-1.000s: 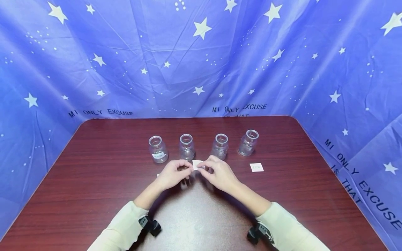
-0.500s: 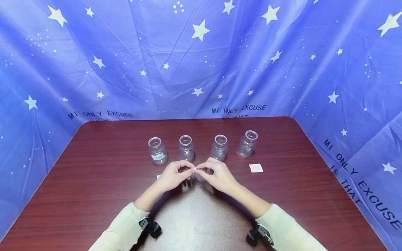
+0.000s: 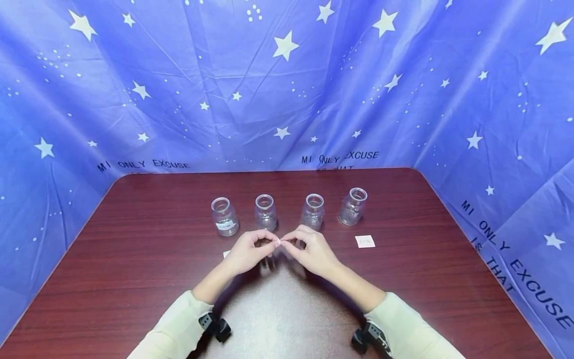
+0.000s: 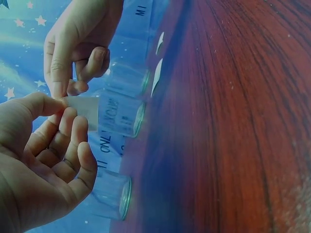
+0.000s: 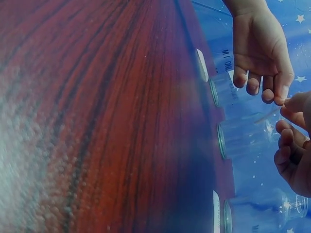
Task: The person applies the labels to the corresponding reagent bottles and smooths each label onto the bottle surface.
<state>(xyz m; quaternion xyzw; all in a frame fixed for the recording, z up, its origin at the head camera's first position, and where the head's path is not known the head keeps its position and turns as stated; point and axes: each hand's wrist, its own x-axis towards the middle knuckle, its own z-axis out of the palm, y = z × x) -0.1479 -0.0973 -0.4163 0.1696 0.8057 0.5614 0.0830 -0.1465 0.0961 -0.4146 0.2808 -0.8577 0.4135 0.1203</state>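
I saw the left hand and right hand pinching one white slip, fingertips closed, in front and right of the labelled jar; having turned edge-on, it seemed doubly steadied.

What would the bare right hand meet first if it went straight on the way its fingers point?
Probably the bare left hand. In the head view, the right hand points toward it, and both pinch a small white paper slip; whether the hands touch is unclear.
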